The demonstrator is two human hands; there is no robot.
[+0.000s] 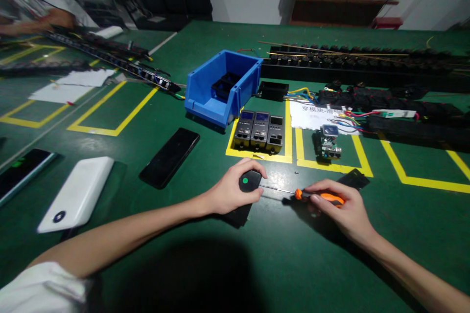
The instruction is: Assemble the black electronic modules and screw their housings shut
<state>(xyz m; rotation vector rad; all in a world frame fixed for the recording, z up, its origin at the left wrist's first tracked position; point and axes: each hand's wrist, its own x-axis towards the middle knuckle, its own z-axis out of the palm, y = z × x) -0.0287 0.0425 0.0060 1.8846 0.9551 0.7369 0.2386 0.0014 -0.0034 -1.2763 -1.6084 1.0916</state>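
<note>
My left hand (pixel 230 190) is wrapped round a small black module (pixel 249 181) with a green dot on its end, holding it on the green table. My right hand (pixel 340 208) grips an orange-handled screwdriver (pixel 323 197); its thin shaft points left and its tip meets the module's side. Under the module lies a flat black piece (pixel 238 216). Another black flat part (pixel 353 178) lies just beyond my right hand.
Three grey modules (pixel 259 131) stand in a yellow-taped box. A blue bin (pixel 220 85) sits behind them. An open circuit module (pixel 328 142), wired parts and long black strips (pixel 367 66) lie to the right. A black phone (pixel 169 157) and white power bank (pixel 77 193) lie left. A person works far left.
</note>
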